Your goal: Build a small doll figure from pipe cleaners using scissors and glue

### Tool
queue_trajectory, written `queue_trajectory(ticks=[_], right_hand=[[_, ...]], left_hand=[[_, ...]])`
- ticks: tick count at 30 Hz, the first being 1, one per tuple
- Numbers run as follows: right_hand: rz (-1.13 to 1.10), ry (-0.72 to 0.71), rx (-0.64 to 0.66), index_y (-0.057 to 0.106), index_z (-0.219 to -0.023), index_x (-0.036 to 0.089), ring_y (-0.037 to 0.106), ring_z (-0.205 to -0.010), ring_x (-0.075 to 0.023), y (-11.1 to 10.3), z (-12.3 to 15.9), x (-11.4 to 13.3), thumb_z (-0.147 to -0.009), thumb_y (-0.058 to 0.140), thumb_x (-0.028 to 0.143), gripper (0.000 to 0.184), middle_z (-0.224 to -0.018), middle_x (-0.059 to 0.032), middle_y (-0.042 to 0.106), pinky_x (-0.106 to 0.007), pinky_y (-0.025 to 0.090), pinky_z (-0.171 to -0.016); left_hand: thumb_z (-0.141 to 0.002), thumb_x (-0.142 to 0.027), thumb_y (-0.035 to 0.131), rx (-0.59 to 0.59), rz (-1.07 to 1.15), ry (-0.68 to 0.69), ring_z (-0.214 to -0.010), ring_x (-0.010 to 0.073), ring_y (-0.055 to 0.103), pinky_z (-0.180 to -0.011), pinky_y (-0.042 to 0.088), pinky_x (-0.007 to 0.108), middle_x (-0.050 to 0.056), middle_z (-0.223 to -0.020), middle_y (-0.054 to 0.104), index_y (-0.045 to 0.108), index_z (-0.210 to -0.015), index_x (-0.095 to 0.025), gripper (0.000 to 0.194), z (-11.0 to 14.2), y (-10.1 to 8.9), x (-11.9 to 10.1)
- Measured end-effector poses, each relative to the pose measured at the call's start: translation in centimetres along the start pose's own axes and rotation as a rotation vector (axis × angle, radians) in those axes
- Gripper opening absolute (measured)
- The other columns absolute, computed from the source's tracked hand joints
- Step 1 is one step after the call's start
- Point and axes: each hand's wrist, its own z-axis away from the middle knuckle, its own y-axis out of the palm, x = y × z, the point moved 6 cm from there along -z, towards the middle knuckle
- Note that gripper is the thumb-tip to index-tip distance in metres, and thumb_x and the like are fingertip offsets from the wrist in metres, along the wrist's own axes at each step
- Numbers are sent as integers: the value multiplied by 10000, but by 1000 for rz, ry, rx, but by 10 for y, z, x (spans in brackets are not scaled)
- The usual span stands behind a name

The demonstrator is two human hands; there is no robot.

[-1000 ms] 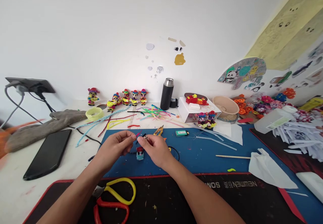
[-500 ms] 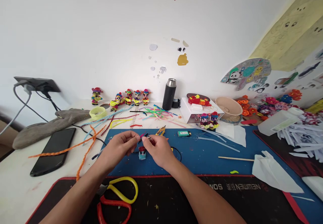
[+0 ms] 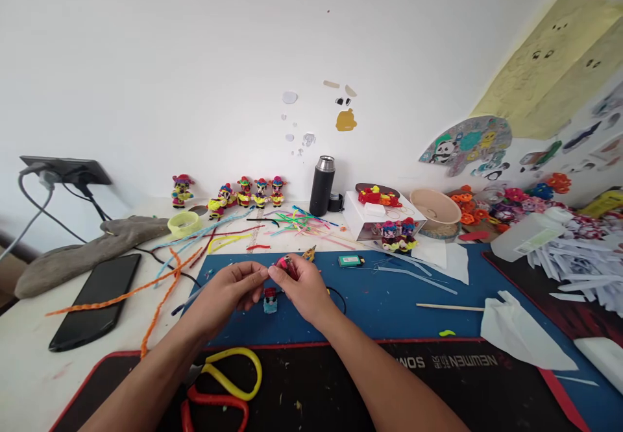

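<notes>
My left hand (image 3: 238, 284) is closed in a pinch, its thumb and fingertip meeting my right thumb. Whatever sits in that pinch is hidden. My right hand (image 3: 304, 289) is wrapped round a small pink-and-dark fuzzy piece (image 3: 286, 264), mostly covered by the fingers. Just below the hands, a small figure part (image 3: 270, 301), light blue with a red top, rests on the blue mat (image 3: 384, 309). Behind my right hand lies a yellow pointed tool (image 3: 309, 253), partly hidden.
Scissors (image 3: 233, 380) with yellow and red handles lie on the black mat (image 3: 311, 386). Orange pipe cleaners (image 3: 160, 289) cross a phone (image 3: 95, 302) at left. Several small figures (image 3: 260, 192), a black flask (image 3: 322, 185) and a white box (image 3: 360, 221) stand along the wall.
My hands have come together, fingertips now touching. The dark strip seen between them is no longer visible, and the pink piece shows more in my right hand. The view has shifted slightly.
</notes>
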Motion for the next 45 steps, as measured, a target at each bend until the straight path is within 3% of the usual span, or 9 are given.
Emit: queue_trajectory(ticks=[9, 16, 18, 21, 24, 27, 31, 36, 45], right_hand=[[-104, 59, 17, 595, -860, 213, 391, -573, -132, 4, 0, -5, -840, 728, 533, 347, -613, 67, 438, -263, 329, -536], [-105, 87, 22, 570, -870, 232, 340, -504, -116, 3, -1, -11, -849, 704, 569, 364, -579, 89, 377, -253, 293, -479], [-98, 83, -2, 552, -844, 233, 341, -503, -115, -1, -2, -10, -851, 700, 577, 374, -585, 86, 375, -252, 296, -477], [-120, 80, -35, 513, -815, 239, 328, -499, -112, -7, -4, -5, -858, 694, 555, 367, -588, 88, 365, -252, 299, -478], [-153, 73, -37, 484, -810, 244, 314, -495, -112, -10, -4, 0, -874, 676, 511, 335, -586, 91, 356, -255, 296, -479], [-165, 58, -27, 473, -803, 246, 317, -498, -114, -9, -4, 4, -877, 671, 490, 323, -586, 91, 347, -259, 293, -481], [-147, 36, -31, 470, -796, 246, 325, -510, -118, -11, -4, 6, -873, 667, 491, 325, -587, 87, 347, -258, 289, -484], [-131, 29, -46, 460, -785, 248, 336, -518, -120, -13, -6, 2, -877, 661, 494, 330, -592, 87, 338, -257, 293, -493], [-76, 20, -28, 467, -786, 248, 319, -488, -117, -11, -6, 4, -891, 650, 479, 313, -569, 92, 361, -263, 285, -489]], left_hand=[[-820, -632, 734, -14, -40, -12, -476, 106, 415, -464, 255, 231, -51, -575, 534, 619, -769, -194, 457, 0, -1, 0], [-808, -711, 660, 13, -230, 11, -512, 143, 481, -512, 347, 261, -5, -629, 637, 630, -760, -207, 507, 7, 3, -14], [-801, -738, 634, -76, -378, 54, -571, 175, 539, -558, 395, 280, 12, -681, 680, 674, -839, -204, 536, 13, -16, -29], [-836, -706, 568, -387, -623, 125, -680, 221, 611, -682, 462, 309, 26, -767, 723, 677, -1003, -196, 547, 28, -69, -55], [-910, -570, 521, -633, -1051, 6, -880, 286, 672, -723, 425, 314, 83, -990, 762, 644, -1113, -193, 445, 45, -115, -65], [-956, -547, 464, -581, -1329, -120, -1069, 363, 671, -795, 440, 353, 173, -1182, 745, 611, -1165, -162, 462, 52, -132, -51], [-954, -523, 457, -503, -1524, -158, -1158, 429, 632, -871, 438, 420, 252, -1222, 736, 621, -1149, -143, 457, 57, -131, -26], [-892, -525, 547, -505, -1475, -195, -1025, 388, 689, -741, 413, 349, 157, -1016, 796, 595, -871, -240, 290, 63, -132, -13], [-854, -461, 561, -511, -1341, -269, -761, 308, 674, -596, 329, 293, 85, -753, 758, 597, -649, -246, 299, 66, -142, -9]])
